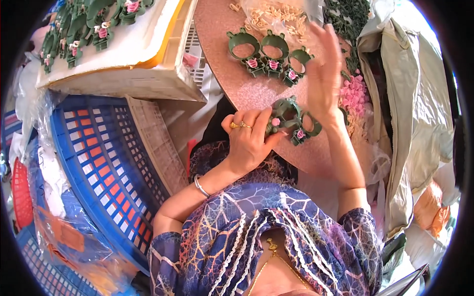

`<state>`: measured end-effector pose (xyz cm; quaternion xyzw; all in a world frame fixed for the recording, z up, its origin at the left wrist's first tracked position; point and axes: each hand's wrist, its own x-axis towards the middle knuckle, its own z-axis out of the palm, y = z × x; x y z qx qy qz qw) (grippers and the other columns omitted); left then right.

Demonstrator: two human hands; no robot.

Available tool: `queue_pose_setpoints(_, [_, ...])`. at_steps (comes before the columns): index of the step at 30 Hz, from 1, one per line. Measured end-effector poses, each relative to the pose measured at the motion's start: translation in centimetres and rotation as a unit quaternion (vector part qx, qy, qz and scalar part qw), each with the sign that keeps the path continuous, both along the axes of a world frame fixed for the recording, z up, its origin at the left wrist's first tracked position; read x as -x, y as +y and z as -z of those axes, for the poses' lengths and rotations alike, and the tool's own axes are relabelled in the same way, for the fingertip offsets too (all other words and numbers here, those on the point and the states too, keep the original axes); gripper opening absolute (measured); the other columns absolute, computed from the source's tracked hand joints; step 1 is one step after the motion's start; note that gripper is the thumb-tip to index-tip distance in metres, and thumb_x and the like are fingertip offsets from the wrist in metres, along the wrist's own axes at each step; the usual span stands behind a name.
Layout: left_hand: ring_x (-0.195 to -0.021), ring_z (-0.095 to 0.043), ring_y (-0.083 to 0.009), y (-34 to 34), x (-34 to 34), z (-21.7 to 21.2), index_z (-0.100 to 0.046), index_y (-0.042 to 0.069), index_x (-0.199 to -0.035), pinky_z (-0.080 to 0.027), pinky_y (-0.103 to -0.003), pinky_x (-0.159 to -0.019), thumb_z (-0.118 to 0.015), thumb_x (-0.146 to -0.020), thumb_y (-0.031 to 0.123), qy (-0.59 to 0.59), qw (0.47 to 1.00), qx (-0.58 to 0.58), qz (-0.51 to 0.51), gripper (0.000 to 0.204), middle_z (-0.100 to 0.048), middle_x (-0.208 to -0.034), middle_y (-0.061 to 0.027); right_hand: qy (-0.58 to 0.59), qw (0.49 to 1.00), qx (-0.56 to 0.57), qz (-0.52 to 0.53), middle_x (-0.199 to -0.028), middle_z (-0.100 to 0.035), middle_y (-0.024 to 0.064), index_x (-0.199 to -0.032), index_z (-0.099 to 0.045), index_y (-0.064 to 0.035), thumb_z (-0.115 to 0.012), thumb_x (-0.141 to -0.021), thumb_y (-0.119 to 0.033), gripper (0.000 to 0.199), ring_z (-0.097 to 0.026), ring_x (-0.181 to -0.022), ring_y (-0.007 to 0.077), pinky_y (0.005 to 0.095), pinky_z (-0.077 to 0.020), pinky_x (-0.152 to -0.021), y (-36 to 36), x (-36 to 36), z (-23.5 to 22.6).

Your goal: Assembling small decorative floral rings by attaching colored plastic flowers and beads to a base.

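My left hand (249, 130), with a ring on one finger, pinches green plastic ring-shaped ornaments (307, 124) decorated with small pink roses. They are held over the near edge of a pinkish speckled table (326, 155). To the right of them my right hand (325, 81) is raised, slightly blurred, its fingers stretched out and nothing visible in them. Beyond the left hand, a joined row of green rings with pink roses (273, 52) lies on the table. A heap of small pink pieces (353, 93) lies beside my right wrist.
Small beige pieces (276, 22) lie on plastic at the table's far side, dark green pieces (348, 15) at far right. A white foam box (143, 81) carries finished-looking green ornaments (94, 29). A blue basket (106, 163) stands left; grey-beige cloth (407, 108) hangs right.
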<state>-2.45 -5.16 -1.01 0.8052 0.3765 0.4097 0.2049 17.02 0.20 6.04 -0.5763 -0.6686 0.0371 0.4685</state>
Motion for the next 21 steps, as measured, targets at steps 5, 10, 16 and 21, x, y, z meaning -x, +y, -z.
queue_pose_setpoints(5, [-0.117, -0.055, -0.0251, 0.7, 0.2, -1.0, -0.06, 0.005, -0.132, -0.04, -0.041, -0.098, -0.075, -0.077, 0.019, 0.053, 0.993, -0.074, 0.069, 0.058, -0.058, -0.13, -0.0098, 0.096, 0.992, -0.076, 0.035, -0.14, -0.054, 0.0179, -0.151, -0.032, -0.0039, -0.05, -0.106, -0.027, 0.055, -0.049, -0.13, 0.023, 0.0364, -0.0355, -0.11, -2.1, -2.4, -0.1])
queue_pose_setpoints(10, [-0.116, -0.059, -0.0324, 1.2, 0.0, -0.1, -0.062, 0.0, -0.129, -0.048, -0.042, -0.099, -0.067, -0.082, 0.004, 0.033, 0.992, -0.055, 0.113, 0.048, -0.059, -0.133, -0.0164, 0.137, 0.979, -0.067, 0.132, -0.133, -0.062, 0.015, -0.147, -0.038, -0.0023, -0.051, -0.105, -0.019, 0.047, -0.059, -0.115, 0.015, 0.0221, -0.0467, -0.082, -4.1, -4.2, 1.1])
queue_pose_setpoints(16, [-0.103, -0.065, -0.0178, 2.0, 1.5, -4.7, -0.059, -0.004, -0.131, -0.054, -0.034, -0.092, -0.054, -0.104, 0.017, -0.324, 0.78, 0.529, 0.085, 0.035, -0.068, -0.119, -0.0115, 0.134, 0.977, -0.109, 0.125, -0.127, -0.066, 0.0144, -0.144, -0.042, -0.0019, -0.053, -0.105, -0.016, 0.043, -0.061, -0.109, 0.0135, 0.0201, -0.0469, -0.074, -4.3, -5.1, 1.9])
queue_pose_setpoints(21, [-0.108, -0.067, -0.0335, 7.0, 7.0, -10.0, -0.049, -0.001, -0.137, -0.06, -0.04, -0.089, -0.049, -0.105, 0.031, -0.573, 0.632, 0.491, 0.177, 0.045, -0.065, -0.122, -0.0198, 0.183, 0.971, -0.094, 0.125, -0.121, -0.068, 0.0154, -0.14, -0.045, 0.0016, -0.053, -0.104, -0.01, 0.039, -0.064, -0.106, 0.016, 0.0275, -0.0492, -0.09, -5.4, -5.5, 1.8])
